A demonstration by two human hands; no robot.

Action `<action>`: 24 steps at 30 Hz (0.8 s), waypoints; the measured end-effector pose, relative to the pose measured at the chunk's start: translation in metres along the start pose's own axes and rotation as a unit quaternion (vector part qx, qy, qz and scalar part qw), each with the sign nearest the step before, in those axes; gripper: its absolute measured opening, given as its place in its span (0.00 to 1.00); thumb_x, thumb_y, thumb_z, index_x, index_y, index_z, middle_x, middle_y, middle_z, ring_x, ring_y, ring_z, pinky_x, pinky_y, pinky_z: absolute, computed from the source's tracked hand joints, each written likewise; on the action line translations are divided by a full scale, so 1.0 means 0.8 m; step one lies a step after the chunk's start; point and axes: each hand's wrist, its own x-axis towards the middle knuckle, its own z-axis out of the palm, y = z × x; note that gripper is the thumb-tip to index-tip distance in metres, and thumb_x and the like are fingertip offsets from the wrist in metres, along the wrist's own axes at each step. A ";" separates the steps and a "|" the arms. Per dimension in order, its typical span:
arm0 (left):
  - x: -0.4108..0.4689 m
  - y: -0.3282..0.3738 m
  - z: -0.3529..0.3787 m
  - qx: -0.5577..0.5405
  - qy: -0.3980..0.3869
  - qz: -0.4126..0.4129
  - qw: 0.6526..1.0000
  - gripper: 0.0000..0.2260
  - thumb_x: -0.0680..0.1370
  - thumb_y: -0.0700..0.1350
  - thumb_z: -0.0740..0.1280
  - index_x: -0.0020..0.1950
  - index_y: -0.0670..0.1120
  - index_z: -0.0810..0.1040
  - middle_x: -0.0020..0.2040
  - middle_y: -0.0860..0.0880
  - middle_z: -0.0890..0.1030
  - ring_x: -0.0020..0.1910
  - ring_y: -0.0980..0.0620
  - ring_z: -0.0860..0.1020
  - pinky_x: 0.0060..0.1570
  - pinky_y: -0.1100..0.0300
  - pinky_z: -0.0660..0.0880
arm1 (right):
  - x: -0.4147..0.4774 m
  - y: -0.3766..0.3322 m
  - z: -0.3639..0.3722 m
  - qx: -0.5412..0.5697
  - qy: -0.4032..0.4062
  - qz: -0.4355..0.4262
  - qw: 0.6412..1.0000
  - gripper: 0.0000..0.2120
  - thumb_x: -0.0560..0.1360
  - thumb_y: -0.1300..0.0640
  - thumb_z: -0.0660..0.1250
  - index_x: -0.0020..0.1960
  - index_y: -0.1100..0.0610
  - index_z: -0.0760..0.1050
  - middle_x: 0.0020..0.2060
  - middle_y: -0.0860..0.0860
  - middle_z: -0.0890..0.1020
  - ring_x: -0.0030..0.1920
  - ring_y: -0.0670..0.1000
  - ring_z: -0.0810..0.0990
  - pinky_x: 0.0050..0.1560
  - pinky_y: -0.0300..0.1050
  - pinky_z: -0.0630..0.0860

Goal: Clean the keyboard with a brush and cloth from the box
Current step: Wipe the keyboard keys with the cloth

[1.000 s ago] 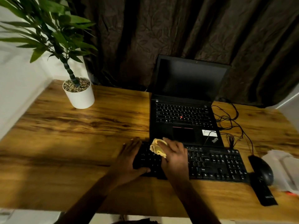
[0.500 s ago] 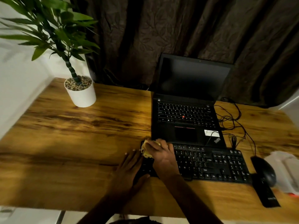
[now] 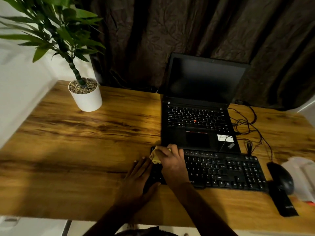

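R hand (image 3: 172, 165) grips yellow cloth (image 3: 154, 157) on far-L corner of keyboard (image 3: 221, 171); cloth at 10 o'clock of knuckles. L hand (image 3: 138, 179) flat, fingers straight, on its L end, 7 o'clock of cloth.

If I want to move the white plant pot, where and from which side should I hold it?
Probably grip the pot round its smooth white wall, coming from the front: it stands upright, and leaves and pebbles block the top.

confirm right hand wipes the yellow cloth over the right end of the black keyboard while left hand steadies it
No, the left end: head view shows the right hand holding the yellow cloth there on the black keyboard, left hand steadying.
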 end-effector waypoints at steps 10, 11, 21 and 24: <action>0.001 0.005 -0.005 0.025 0.033 0.051 0.998 0.27 0.83 0.63 0.52 0.78 0.51 0.63 0.80 0.51 0.58 0.80 0.52 0.51 0.75 0.50 0.51 | -0.009 0.001 -0.004 0.013 0.002 0.039 0.999 0.23 0.68 0.63 0.56 0.58 0.54 0.81 0.58 0.50 0.82 0.54 0.57 0.73 0.46 0.51 0.75; 0.001 0.006 -0.005 0.030 0.032 0.055 0.998 0.26 0.83 0.63 0.52 0.78 0.52 0.63 0.80 0.51 0.58 0.80 0.51 0.52 0.75 0.50 0.51 | -0.009 -0.002 -0.004 0.019 0.001 0.031 0.999 0.23 0.69 0.62 0.56 0.57 0.54 0.81 0.58 0.50 0.82 0.54 0.56 0.74 0.46 0.51 0.76; 0.002 0.006 -0.007 0.032 0.027 0.048 0.998 0.26 0.83 0.62 0.53 0.78 0.52 0.63 0.80 0.54 0.57 0.80 0.52 0.52 0.75 0.48 0.53 | -0.023 0.016 -0.017 -0.007 -0.013 0.090 0.996 0.24 0.68 0.63 0.53 0.57 0.55 0.81 0.57 0.51 0.82 0.50 0.58 0.77 0.44 0.52 0.75; 0.001 0.005 -0.006 0.034 0.017 0.047 0.998 0.26 0.83 0.62 0.53 0.78 0.52 0.63 0.80 0.54 0.57 0.80 0.53 0.51 0.76 0.48 0.51 | -0.017 0.000 -0.016 0.004 -0.010 0.079 0.997 0.22 0.71 0.62 0.53 0.56 0.55 0.82 0.56 0.51 0.82 0.50 0.57 0.78 0.45 0.51 0.75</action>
